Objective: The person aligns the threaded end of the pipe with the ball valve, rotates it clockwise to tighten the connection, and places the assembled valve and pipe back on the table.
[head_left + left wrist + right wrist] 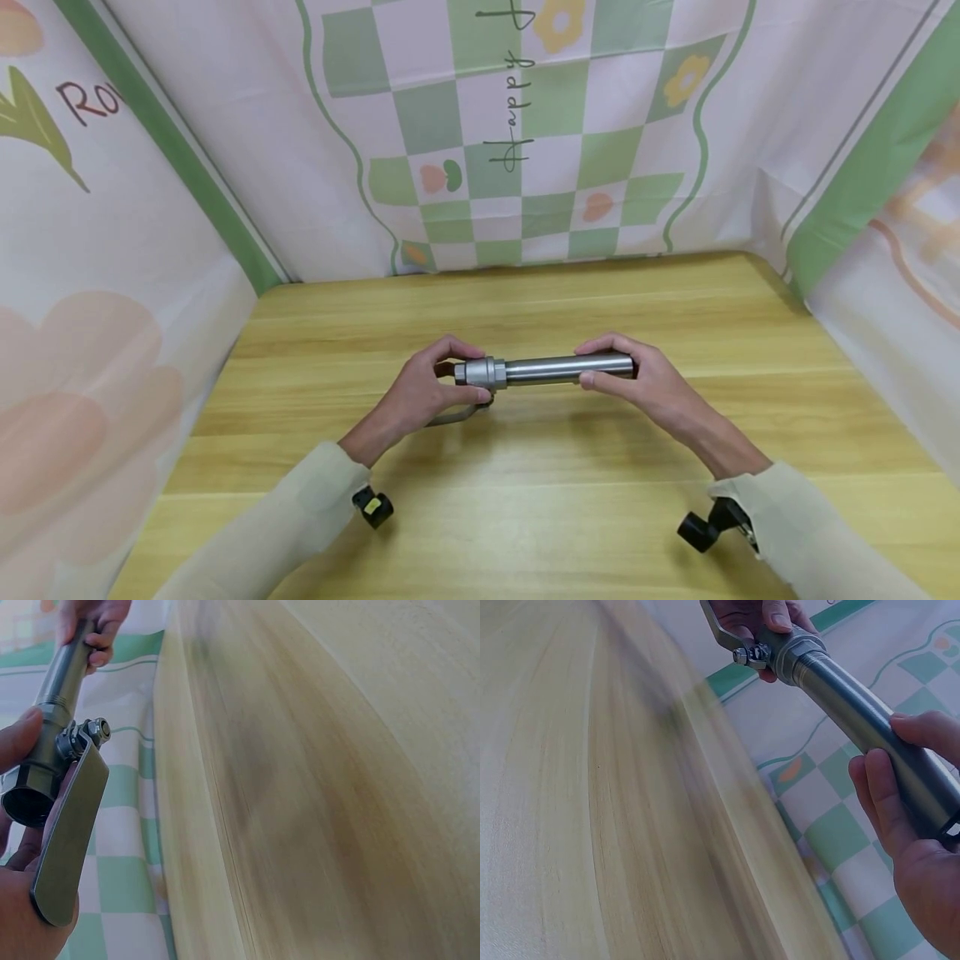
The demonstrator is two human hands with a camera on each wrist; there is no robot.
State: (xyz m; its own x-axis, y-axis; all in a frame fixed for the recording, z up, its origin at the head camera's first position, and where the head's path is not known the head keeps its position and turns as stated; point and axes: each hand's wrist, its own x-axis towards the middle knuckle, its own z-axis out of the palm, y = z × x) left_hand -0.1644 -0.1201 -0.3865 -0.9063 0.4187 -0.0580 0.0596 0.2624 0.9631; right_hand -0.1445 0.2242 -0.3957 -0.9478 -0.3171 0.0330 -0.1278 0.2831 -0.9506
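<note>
Above the wooden table, a steel ball valve (480, 372) and a smooth steel pipe (555, 368) are joined end to end, lying level across the view. My left hand (420, 387) grips the valve body between thumb and fingers. Around the far end of the pipe, my right hand (645, 379) curls its thumb and fingers. The valve's flat lever handle (71, 844) hangs beside the left palm, fixed by a nut and bolt (96, 731). In the right wrist view, threads (804, 671) show where the pipe meets the valve.
The wood-grain table (487, 517) spreads beneath both hands. Printed cloth (420, 117) with green checks hangs behind it and on both sides. Small black cameras (373, 507) are strapped at the wrists.
</note>
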